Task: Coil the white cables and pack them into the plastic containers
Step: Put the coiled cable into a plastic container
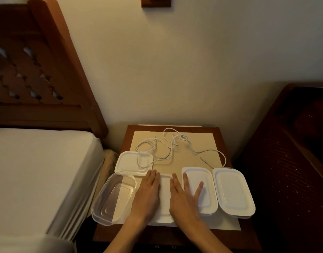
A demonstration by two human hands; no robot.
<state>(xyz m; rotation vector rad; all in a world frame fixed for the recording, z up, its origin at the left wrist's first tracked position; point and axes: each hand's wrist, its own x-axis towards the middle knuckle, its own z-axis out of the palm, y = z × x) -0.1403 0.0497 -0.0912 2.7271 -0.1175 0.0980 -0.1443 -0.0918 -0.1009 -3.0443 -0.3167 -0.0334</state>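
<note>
Head view:
Left hand: flat, fingers straight and close together, resting on the left side of the middle box. It holds nothing.
Right hand: flat, fingers straight and spread. It rests on the right side of the middle box, and the thumb reaches over the next box to the right.
Cables: white, loose and tangled, not coiled. They lie on the far part of the desk, on a tan mat. One loop lies over the loose lid.
Boxes: three with white lids on stand in a row near the person. The right box is just beside the second one.
Open box: clear, no lid, at the near left corner of the desk, tilted past the edge.
Loose lid: white, just beyond the open box.
Bed: left of the desk, with a white sheet.
Wall: pale, behind the desk.
</note>
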